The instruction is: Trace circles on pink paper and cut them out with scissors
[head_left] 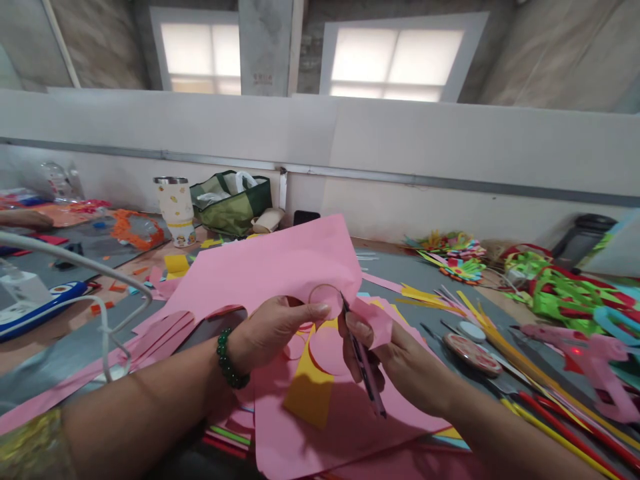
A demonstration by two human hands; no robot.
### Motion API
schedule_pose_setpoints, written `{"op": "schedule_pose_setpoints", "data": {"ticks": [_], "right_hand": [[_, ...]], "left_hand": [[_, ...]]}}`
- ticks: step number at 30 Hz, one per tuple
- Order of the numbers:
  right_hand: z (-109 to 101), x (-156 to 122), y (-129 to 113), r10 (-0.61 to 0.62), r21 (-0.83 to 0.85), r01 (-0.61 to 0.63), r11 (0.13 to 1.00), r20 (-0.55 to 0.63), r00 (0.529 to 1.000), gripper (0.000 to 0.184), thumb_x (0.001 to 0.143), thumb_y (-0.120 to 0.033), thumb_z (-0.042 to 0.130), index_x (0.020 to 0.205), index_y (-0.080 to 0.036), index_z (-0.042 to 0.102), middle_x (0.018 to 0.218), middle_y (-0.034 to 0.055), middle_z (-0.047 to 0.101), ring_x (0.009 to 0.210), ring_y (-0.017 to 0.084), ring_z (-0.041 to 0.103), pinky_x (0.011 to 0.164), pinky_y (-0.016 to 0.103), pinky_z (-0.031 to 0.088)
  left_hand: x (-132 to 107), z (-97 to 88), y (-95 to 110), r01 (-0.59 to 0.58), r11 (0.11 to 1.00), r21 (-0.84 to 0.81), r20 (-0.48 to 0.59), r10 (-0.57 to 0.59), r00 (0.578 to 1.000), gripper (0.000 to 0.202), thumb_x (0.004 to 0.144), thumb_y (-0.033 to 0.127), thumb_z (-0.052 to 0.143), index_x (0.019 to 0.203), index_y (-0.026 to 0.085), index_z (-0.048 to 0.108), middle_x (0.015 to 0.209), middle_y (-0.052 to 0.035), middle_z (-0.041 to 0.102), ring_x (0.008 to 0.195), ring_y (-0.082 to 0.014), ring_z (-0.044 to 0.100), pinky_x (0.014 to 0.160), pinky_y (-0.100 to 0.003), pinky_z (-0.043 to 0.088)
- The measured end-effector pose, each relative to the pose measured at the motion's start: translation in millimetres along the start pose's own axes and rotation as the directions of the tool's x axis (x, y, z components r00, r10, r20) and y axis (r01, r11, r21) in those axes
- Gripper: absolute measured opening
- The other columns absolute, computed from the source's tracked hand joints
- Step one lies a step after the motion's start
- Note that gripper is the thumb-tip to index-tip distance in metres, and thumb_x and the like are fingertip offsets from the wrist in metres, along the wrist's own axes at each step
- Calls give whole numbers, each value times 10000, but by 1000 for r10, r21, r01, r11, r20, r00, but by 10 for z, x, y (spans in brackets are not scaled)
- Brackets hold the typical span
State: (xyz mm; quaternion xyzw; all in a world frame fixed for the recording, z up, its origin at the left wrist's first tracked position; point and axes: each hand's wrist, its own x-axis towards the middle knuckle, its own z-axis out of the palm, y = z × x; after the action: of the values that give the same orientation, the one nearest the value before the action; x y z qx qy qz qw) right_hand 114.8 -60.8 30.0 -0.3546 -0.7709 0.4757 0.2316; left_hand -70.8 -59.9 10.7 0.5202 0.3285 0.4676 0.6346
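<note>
My left hand (273, 330), a green bead bracelet at its wrist, pinches a large pink paper sheet (270, 260), its thumb on top. By the thumb tip shows a thin brownish circle (325, 288); whether it is a ring or a drawn line I cannot tell. My right hand (380, 340) is closed around a slender dark purple pen-like tool (369, 377), whose dark tip meets the sheet at the circle's right side. A pink flap stands against the right fingers. Below both hands lie pink paper with round shapes and a yellow paper piece (309, 393).
At right are a pink glue gun (580, 343) with a red light, a round patterned case (473, 353), yellow strips and green paper shapes (560, 287). A tumbler (175, 210) and a green bag (233, 203) stand behind. Another person's hand (27, 219) is far left, beyond a white cable (75, 257).
</note>
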Motion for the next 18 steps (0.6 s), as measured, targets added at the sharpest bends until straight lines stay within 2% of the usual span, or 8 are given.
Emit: {"op": "schedule_pose_setpoints", "data": {"ticks": [5,10,14,18], "right_hand": [[0,-1,11,-16,36,15,999,17,1000,275,938,-435,314,761,-224,315,588,-48,488,460,78,412,449,187,370],[-37,3,27,6,-23,-6,1000,31,999,227,940,-349,303,752,-223,321,560,-50,480,434,80,384,436,193,352],[-63,-4,10,29,-53,-27,998,44,999,254,941,-381,309,744,-221,334,525,-56,468,422,82,366,440,202,349],[-83,0,-21,30,-51,-28,998,37,999,290,907,-451,361,741,-213,368,525,-46,462,448,87,383,452,208,361]], "left_hand": [[-7,-37,-16,60,990,129,-98,-48,994,372,680,470,717,551,154,572,501,51,409,493,-83,339,519,-253,280],[4,-62,-12,-11,997,80,-9,11,1000,335,696,422,720,558,147,587,513,55,403,522,-83,334,540,-249,287],[10,-60,-3,10,998,59,-9,-9,1000,313,704,387,721,552,146,592,533,44,448,543,-90,379,580,-251,332],[27,-58,-19,-6,998,-57,92,11,996,209,735,340,696,665,147,658,642,8,551,650,-116,473,707,-260,395]]}}
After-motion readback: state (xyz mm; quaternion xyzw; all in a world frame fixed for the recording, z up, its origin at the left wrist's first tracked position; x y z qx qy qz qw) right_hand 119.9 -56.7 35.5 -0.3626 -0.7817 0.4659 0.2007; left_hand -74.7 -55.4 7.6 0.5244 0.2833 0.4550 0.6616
